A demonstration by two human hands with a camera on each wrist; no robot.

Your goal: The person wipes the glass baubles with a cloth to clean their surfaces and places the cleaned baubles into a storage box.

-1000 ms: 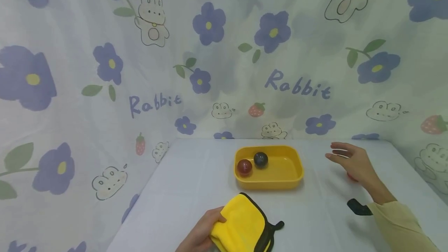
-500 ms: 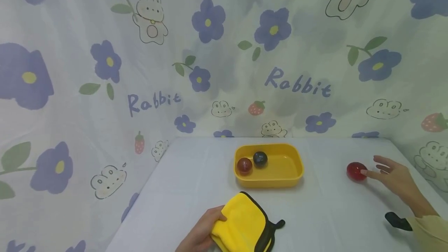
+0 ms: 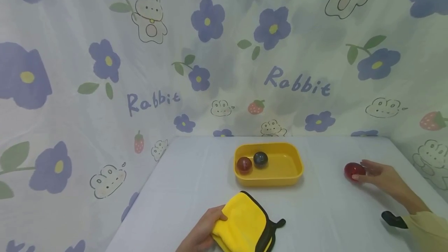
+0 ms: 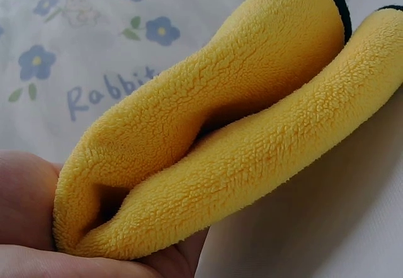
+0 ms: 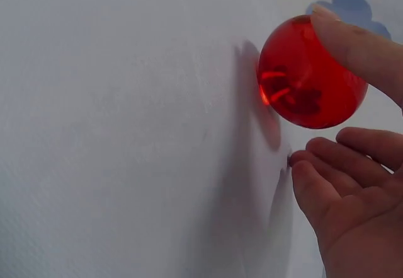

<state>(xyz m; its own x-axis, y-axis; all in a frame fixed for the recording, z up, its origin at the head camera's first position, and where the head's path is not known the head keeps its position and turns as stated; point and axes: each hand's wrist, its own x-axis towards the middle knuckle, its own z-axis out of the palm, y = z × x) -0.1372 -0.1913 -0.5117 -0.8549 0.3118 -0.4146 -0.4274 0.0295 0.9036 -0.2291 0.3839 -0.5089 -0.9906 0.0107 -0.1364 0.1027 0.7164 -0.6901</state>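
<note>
My right hand (image 3: pixel 379 175) reaches a clear red ball (image 3: pixel 352 170) lying on the white table at the right. In the right wrist view one finger (image 5: pixel 356 46) lies on top of the red ball (image 5: pixel 308 76), while the other fingers (image 5: pixel 340 164) curl below it with a gap. My left hand (image 3: pixel 203 230) grips a folded yellow cloth (image 3: pixel 243 224) with a black edge at the near middle. The left wrist view shows the yellow cloth (image 4: pixel 252 133) pinched in my left hand (image 4: pixel 25 215).
A yellow tray (image 3: pixel 292 174) stands mid-table with a dark red ball (image 3: pixel 244 164) and a dark blue ball (image 3: pixel 260 159) in its left end. Flower-and-rabbit fabric (image 3: pixel 105 88) walls in the table at the back and both sides.
My right hand swung from beside the tray out to the right, uncovering the red ball, then drew its fingers in onto it. The left hand and cloth stayed put.
</note>
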